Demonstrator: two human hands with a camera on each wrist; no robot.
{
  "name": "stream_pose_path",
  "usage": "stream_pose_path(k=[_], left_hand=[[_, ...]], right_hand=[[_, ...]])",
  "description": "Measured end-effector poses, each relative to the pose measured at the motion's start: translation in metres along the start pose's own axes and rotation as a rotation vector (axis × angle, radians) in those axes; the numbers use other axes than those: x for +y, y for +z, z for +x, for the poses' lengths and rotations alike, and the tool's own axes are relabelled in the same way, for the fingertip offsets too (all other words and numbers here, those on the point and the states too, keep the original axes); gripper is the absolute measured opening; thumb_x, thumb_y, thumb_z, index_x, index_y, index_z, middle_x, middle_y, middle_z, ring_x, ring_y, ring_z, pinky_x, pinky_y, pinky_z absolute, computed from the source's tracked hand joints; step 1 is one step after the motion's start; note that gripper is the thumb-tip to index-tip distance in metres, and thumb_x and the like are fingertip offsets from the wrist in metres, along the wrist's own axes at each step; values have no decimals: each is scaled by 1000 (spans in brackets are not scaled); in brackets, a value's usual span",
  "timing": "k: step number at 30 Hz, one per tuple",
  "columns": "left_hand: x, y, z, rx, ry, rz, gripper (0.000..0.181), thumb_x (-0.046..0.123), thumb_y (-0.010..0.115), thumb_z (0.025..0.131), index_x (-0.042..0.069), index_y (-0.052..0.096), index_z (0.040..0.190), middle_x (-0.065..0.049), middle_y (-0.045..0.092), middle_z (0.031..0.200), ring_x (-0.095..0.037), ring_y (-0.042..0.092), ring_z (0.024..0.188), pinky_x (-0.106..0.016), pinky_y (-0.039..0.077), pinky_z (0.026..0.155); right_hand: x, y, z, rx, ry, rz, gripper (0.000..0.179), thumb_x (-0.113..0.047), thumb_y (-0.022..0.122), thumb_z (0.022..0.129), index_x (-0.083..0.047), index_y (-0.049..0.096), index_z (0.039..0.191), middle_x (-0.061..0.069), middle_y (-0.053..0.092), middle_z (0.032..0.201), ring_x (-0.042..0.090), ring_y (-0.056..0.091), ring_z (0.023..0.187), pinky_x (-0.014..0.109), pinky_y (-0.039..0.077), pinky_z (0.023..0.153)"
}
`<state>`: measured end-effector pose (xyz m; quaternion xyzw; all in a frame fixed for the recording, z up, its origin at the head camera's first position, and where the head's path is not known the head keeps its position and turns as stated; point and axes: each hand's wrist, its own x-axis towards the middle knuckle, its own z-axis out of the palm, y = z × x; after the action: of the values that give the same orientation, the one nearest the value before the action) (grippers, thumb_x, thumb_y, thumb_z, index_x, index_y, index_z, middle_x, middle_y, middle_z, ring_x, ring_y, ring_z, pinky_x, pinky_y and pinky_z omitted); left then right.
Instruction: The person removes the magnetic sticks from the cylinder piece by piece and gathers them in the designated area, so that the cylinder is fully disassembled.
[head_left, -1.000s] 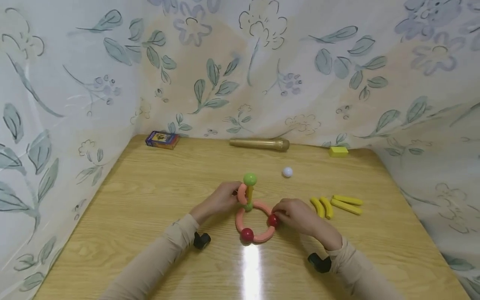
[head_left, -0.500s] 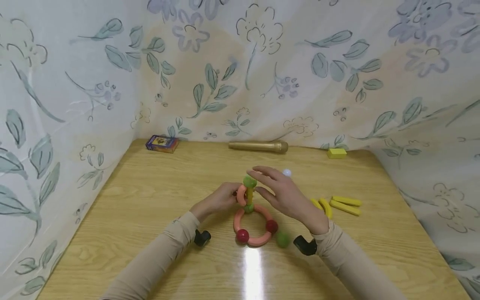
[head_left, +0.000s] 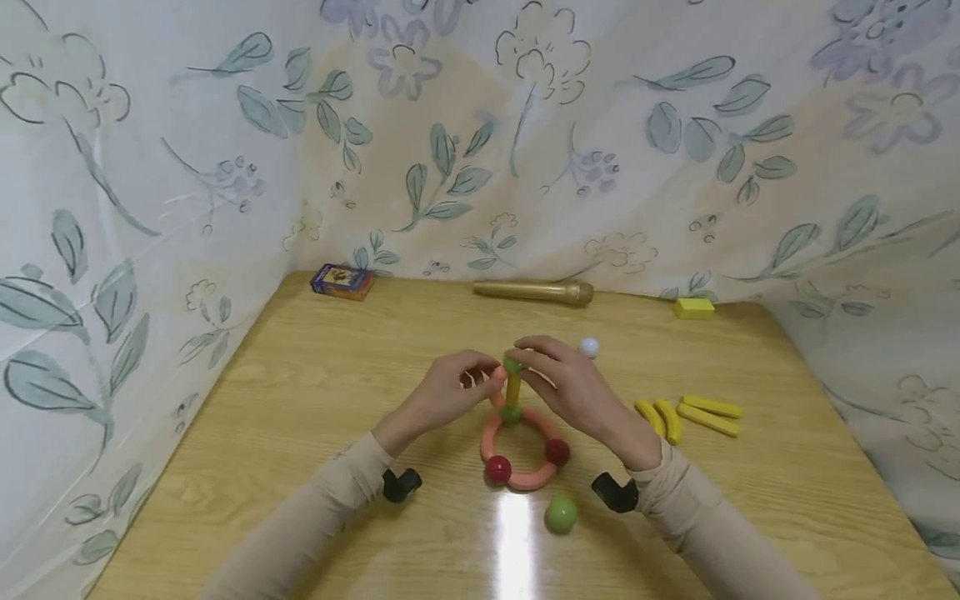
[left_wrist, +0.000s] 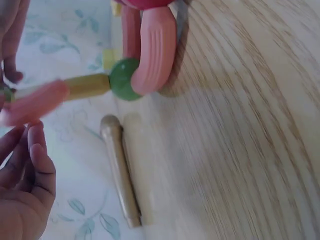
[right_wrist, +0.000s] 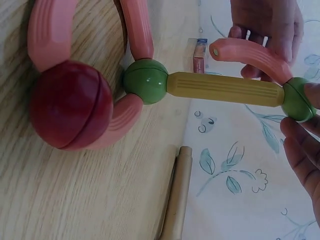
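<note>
My left hand pinches a curved pink stick beside the upper green ball. In the right wrist view, one end of this stick meets that ball and its other end is free. The fingers of my right hand grip the upper green ball. A straight yellow stick stands upright between it and the lower green ball. That lower ball belongs to a flat ring of curved pink sticks, joined also by two red balls on the table.
A loose green ball lies in front of the ring. Curved yellow sticks and straight yellow sticks lie at right. Farther back are a white ball, gold microphone, yellow block and small box.
My right hand has moved from the ring's right red ball up to the upper green ball. A loose green ball has appeared and rolled towards the front. My left hand has turned the curved pink stick.
</note>
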<state>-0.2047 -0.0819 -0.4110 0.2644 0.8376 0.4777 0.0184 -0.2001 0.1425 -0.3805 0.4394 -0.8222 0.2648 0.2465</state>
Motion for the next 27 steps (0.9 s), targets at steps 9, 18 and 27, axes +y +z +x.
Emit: stream_pose_path(k=[9, 18, 27], left_hand=[[5, 7, 1, 58, 105, 67, 13, 17, 66, 93, 9, 68, 103, -3, 67, 92, -10, 61, 78, -21, 52, 69], [-19, -37, -17, -20, -243, 338, 25, 21, 57, 98, 7, 72, 84, 1, 68, 68, -10, 53, 67, -27, 45, 66], [-48, -74, -39, -106, -431, 545, 21, 7, 55, 91, -1, 64, 74, -5, 64, 54, -26, 65, 68, -43, 52, 70]], right_hand=[[3, -3, -4, -1, 15, -5, 31, 0, 74, 83, -6, 68, 113, 11, 65, 114, 21, 67, 96, 31, 58, 77], [8, -4, -6, 15, 11, 5, 31, 1, 73, 83, -5, 68, 113, 11, 64, 113, 19, 67, 93, 29, 58, 75], [7, -6, -7, 5, 24, 11, 32, 0, 74, 83, -5, 69, 114, 11, 65, 113, 18, 67, 93, 30, 58, 76]])
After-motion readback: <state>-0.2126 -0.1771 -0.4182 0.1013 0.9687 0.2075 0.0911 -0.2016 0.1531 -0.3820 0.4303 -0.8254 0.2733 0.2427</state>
